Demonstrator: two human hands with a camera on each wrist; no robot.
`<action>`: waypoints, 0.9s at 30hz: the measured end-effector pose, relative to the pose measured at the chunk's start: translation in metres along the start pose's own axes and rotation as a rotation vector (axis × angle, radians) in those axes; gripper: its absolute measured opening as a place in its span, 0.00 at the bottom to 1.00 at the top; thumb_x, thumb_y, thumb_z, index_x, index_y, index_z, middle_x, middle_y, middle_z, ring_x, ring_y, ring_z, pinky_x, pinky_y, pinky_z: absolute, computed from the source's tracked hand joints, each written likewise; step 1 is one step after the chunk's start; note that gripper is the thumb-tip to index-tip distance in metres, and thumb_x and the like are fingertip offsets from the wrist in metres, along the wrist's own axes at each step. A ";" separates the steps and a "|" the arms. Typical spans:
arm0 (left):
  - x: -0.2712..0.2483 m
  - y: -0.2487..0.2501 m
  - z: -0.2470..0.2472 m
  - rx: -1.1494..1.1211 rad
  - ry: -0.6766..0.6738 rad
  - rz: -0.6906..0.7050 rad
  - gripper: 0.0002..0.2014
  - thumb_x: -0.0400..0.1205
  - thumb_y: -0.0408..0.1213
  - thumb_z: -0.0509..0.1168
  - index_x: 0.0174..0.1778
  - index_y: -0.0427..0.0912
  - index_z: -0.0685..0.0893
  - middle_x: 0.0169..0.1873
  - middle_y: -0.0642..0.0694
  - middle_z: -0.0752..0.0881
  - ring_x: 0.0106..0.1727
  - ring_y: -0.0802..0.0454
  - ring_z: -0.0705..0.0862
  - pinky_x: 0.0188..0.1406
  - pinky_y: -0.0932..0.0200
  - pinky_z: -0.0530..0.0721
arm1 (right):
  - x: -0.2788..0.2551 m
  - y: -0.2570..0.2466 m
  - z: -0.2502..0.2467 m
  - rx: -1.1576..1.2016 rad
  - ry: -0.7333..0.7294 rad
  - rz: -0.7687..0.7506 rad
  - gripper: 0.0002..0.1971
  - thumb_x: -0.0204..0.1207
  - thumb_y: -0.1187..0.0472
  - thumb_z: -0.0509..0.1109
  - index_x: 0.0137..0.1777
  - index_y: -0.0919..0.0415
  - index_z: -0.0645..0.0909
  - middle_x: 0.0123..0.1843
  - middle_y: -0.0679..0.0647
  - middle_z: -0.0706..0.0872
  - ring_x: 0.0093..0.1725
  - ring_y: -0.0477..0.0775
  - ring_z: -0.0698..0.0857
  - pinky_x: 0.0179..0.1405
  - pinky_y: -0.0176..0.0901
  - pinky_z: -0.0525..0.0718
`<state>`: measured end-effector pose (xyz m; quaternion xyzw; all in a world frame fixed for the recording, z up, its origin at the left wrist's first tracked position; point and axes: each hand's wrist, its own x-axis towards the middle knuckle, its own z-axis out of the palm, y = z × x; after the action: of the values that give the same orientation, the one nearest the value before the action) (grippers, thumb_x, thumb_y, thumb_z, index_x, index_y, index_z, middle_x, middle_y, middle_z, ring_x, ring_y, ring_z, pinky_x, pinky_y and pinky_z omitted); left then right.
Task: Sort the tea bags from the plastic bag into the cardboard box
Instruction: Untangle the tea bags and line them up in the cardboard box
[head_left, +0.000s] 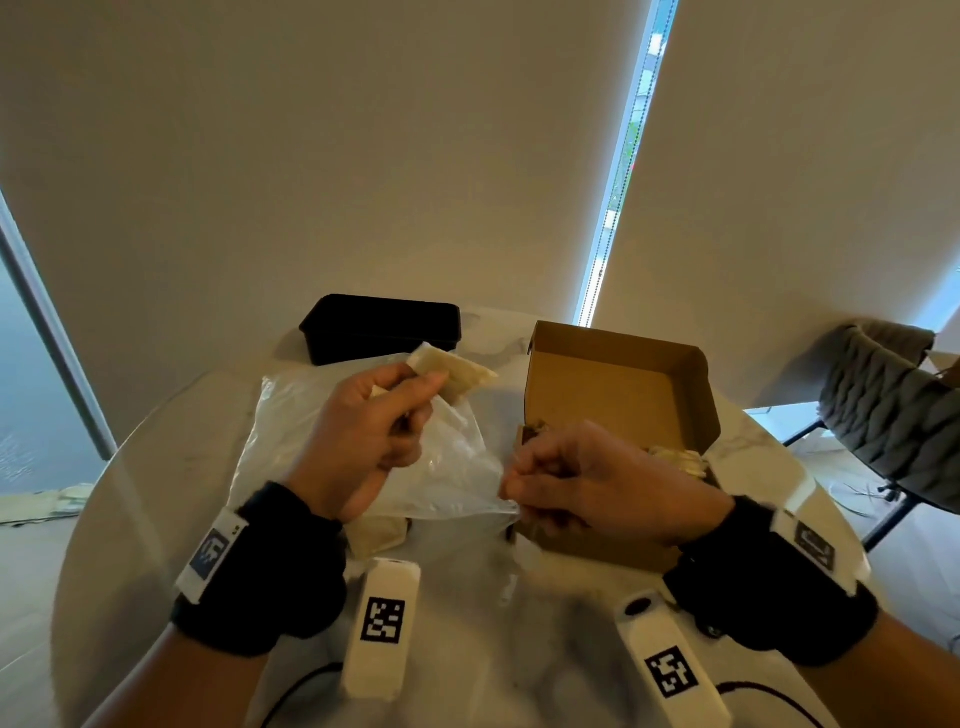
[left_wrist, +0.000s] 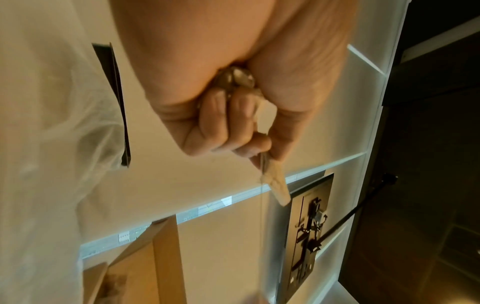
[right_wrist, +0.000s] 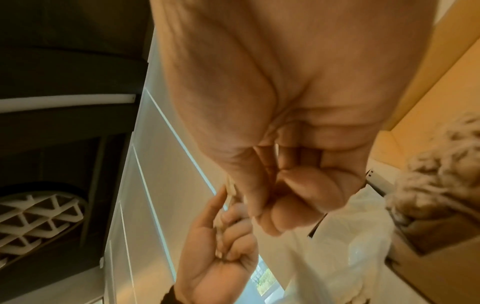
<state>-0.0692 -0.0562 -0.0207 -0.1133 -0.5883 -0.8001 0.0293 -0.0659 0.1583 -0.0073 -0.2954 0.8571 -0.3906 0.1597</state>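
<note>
The tea bag (head_left: 457, 375) I'm after is up off the table, pinched between the thumb and curled fingers of my left hand (head_left: 371, 431). Its pale, flat end sticks out past my fingertips toward the far side, just in front of the black tray (head_left: 382, 327). From my left wrist the same tea bag (left_wrist: 275, 185) shows as a thin tan strip hanging beyond my pinch, and a crinkle of clear film sits tucked inside my palm.

The plastic bag (head_left: 322, 431) is stretched between my 2 hands, hanging slack over the table. My right hand (head_left: 597, 478) has its fingers curled tight, gripping a corner of the plastic bag at the near left edge of the cardboard box (head_left: 623, 384). From my right wrist, the plastic billows out just below my knuckles.

The cardboard box stands open on the right side of the table, its lid flap standing up at the back, with a few pale tea bags (head_left: 675, 460) already lying in its near part. Another pale packet (head_left: 376, 535) lies on the table under the plastic bag.

The round white table (head_left: 156, 467) carries all of this. A grey chair (head_left: 883, 395) stands off to the right.
</note>
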 end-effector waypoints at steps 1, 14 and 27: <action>0.002 0.001 -0.005 -0.026 0.040 0.001 0.11 0.77 0.37 0.64 0.29 0.42 0.83 0.22 0.46 0.72 0.15 0.60 0.59 0.15 0.66 0.55 | -0.006 0.001 -0.005 0.009 0.024 0.003 0.05 0.79 0.57 0.67 0.47 0.51 0.85 0.38 0.48 0.88 0.34 0.41 0.84 0.36 0.31 0.81; 0.004 -0.002 -0.014 0.236 0.088 -0.024 0.05 0.82 0.27 0.60 0.41 0.31 0.78 0.29 0.42 0.74 0.17 0.57 0.61 0.18 0.63 0.57 | -0.049 0.012 -0.059 0.320 0.258 -0.036 0.20 0.56 0.48 0.84 0.45 0.58 0.89 0.49 0.64 0.90 0.49 0.66 0.89 0.51 0.54 0.89; -0.003 -0.018 0.009 0.217 -0.010 -0.052 0.05 0.81 0.29 0.65 0.40 0.36 0.83 0.25 0.44 0.77 0.17 0.58 0.62 0.15 0.67 0.59 | 0.007 -0.040 -0.017 -0.110 0.343 -0.067 0.02 0.70 0.56 0.76 0.42 0.51 0.88 0.50 0.45 0.88 0.53 0.37 0.84 0.49 0.35 0.85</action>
<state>-0.0683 -0.0424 -0.0355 -0.0981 -0.6744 -0.7316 0.0179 -0.0642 0.1430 0.0339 -0.2612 0.8815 -0.3928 -0.0181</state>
